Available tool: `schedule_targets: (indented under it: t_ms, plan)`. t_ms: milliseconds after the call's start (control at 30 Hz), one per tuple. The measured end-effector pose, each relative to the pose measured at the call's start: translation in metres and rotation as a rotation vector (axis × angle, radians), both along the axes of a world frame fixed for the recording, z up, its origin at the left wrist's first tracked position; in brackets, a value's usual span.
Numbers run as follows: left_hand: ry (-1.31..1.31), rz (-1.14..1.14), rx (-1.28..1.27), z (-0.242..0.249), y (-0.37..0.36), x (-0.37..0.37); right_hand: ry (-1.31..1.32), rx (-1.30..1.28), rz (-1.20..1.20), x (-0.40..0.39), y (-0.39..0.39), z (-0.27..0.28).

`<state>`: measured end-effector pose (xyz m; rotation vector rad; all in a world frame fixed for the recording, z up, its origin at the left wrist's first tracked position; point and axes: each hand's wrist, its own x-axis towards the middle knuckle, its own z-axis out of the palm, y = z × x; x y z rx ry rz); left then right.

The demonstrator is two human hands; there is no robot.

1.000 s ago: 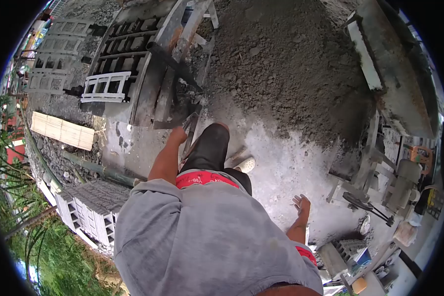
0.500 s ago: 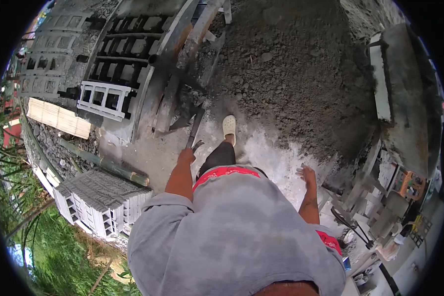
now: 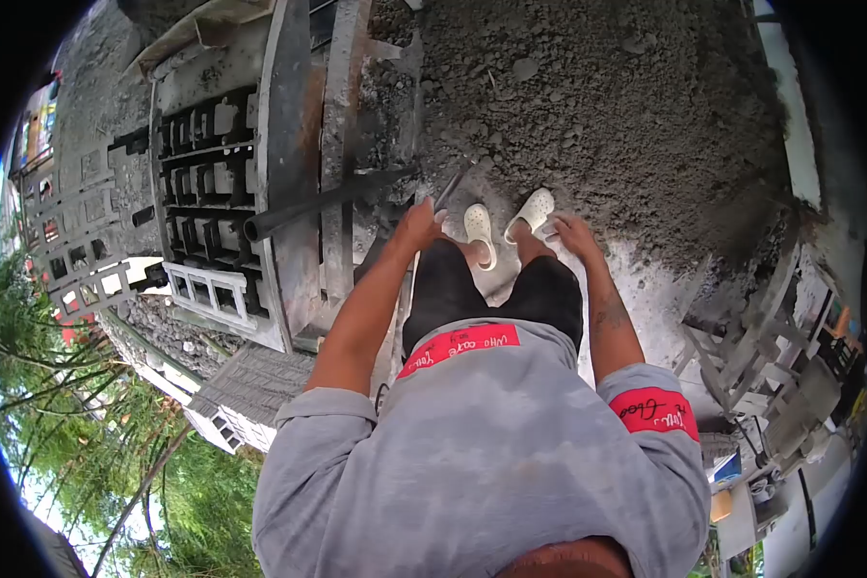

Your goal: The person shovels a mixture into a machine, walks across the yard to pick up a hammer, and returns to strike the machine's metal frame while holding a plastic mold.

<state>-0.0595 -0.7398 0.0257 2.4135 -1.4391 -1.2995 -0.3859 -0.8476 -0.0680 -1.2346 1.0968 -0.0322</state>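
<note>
My left hand (image 3: 419, 227) is closed around the handle of a narrow dark tool (image 3: 452, 186), whose far end points toward the soil. My right hand (image 3: 573, 235) hangs beside my right shoe (image 3: 533, 214), fingers loosely bent and apart, with nothing visible in it. My left shoe (image 3: 479, 231) stands between the hands, on dusty ground. To the left of my left hand, a thick black pipe (image 3: 328, 203) lies slanted across wooden beams.
Dark loose soil (image 3: 597, 116) spreads ahead. At left are a black mould rack (image 3: 207, 178), a pale block frame (image 3: 208, 291) and stacked grey blocks (image 3: 250, 380). Wooden pieces (image 3: 766, 337) clutter the right side. A white-edged board (image 3: 790, 116) stands at upper right.
The view has shifted toward the soil. Both hands have moved forward and closer together, the left still gripping the tool. Both shoes now show side by side instead of one.
</note>
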Motion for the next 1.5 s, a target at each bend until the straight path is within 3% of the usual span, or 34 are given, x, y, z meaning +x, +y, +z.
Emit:
schedule_targets:
  t_ms: [33, 100, 167, 233, 333, 367, 467, 600, 767, 833, 967, 1033, 1100, 1167, 1300, 1367, 1400, 1500]
  plan:
    - [-0.004, -0.032, 0.030, 0.005, -0.014, 0.002, -0.033, 0.208, -0.102, 0.017, -0.006, 0.009]
    - [-0.062, -0.177, 0.123, 0.005, -0.045, 0.005, -0.080, 0.269, -0.130, 0.035, -0.010, -0.009]
    - [-0.067, -0.229, 0.156, -0.033, -0.063, 0.023, -0.106, 0.335, -0.230, 0.054, -0.004, -0.026]
    - [-0.162, -0.421, 0.264, -0.067, -0.084, 0.041, -0.133, 0.405, -0.332, 0.077, 0.003, -0.042]
    - [-0.208, -0.609, 0.325, -0.124, -0.111, 0.077, 0.027, 0.197, -0.156, 0.104, 0.003, -0.036]
    - [-0.243, -0.676, 0.334, -0.147, -0.130, 0.088, 0.025, 0.204, -0.199, 0.115, 0.007, -0.062]
    - [-0.304, -0.694, 0.464, -0.206, -0.151, 0.113, -0.416, 0.524, -0.589, 0.139, 0.044, -0.124]
    - [-0.287, -0.673, 0.487, -0.300, -0.136, 0.155, -0.484, 0.563, -0.734, 0.155, 0.063, -0.168]
    - [-0.309, -0.982, 0.523, -0.358, -0.135, 0.194, -0.333, 0.545, -0.628, 0.146, 0.064, -0.192]
    - [-0.315, -1.068, 0.611, -0.365, -0.128, 0.219, -0.164, 0.229, -0.540, 0.134, 0.040, -0.172]
    - [-0.370, -1.115, 0.631, -0.379, -0.115, 0.250, -0.189, 0.218, -0.669, 0.116, 0.051, -0.172]
    - [-0.384, -1.028, 0.635, -0.386, -0.113, 0.245, 0.055, 0.114, -0.560, 0.111, 0.069, -0.183]
    - [-0.238, -1.014, 0.498, -0.376, -0.132, 0.216, 0.109, 0.146, -0.534, 0.112, 0.072, -0.188]
    - [-0.030, -0.845, 0.318, -0.360, -0.155, 0.167, 0.139, 0.072, -0.485, 0.115, 0.072, -0.188]
    - [0.104, -0.723, 0.226, -0.348, -0.151, 0.156, 0.122, 0.116, -0.378, 0.121, 0.055, -0.174]
    - [-0.142, -0.912, 0.323, -0.358, -0.125, 0.214, 0.122, 0.083, -0.387, 0.122, 0.056, -0.175]
    - [-0.348, -1.028, 0.547, -0.380, -0.119, 0.247, 0.111, 0.057, -0.400, 0.126, 0.056, -0.173]
    - [-0.360, -1.115, 0.588, -0.397, -0.121, 0.258, 0.105, 0.096, -0.367, 0.127, 0.052, -0.172]
